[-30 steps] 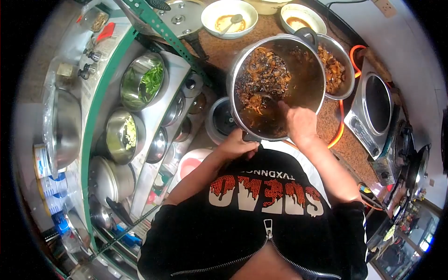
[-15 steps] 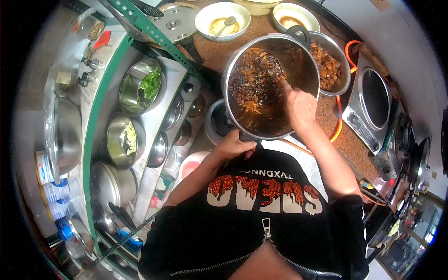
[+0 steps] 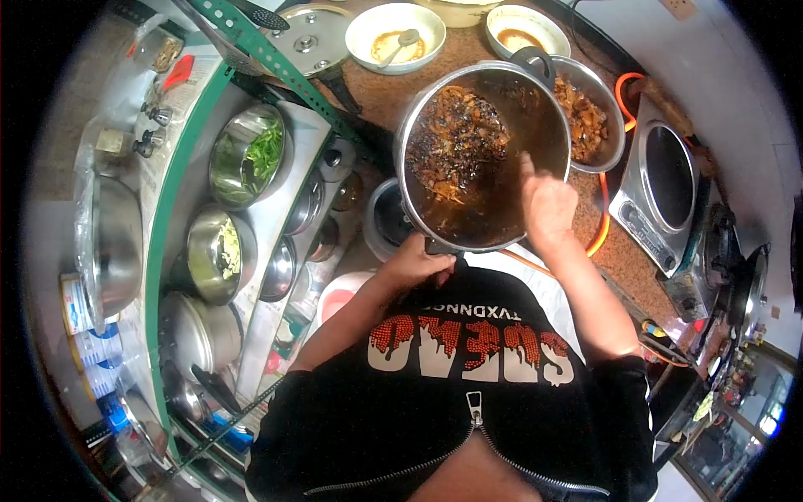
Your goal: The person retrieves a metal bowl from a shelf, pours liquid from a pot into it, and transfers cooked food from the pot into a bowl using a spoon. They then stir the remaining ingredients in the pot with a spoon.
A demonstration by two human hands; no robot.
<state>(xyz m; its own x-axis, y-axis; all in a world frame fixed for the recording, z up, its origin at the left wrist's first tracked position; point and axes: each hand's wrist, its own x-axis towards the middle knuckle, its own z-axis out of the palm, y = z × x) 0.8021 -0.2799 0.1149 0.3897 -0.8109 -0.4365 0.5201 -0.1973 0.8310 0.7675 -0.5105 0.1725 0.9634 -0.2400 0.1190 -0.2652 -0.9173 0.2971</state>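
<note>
My left hand (image 3: 422, 261) grips the near handle (image 3: 442, 247) of the pot (image 3: 539, 125) of dark food (image 3: 460, 138), by the counter's (image 3: 378, 94) near edge. My right hand (image 3: 549, 205) crosses the pot's right rim, forefinger out; I can't tell whether it holds anything.

The pot (image 3: 542, 117) is a wide, round, deep metal vessel with a pale rim, its mouth uncovered and facing up. The left hand (image 3: 420, 261) grips it at the black near handle (image 3: 440, 246); the black far handle (image 3: 535, 58) stands on the opposite side, beyond the right hand (image 3: 549, 205). Inside, the food (image 3: 460, 134), a glossy mix of dark and golden-brown pieces, lies heaped ahead and to the left of the right hand.
</note>
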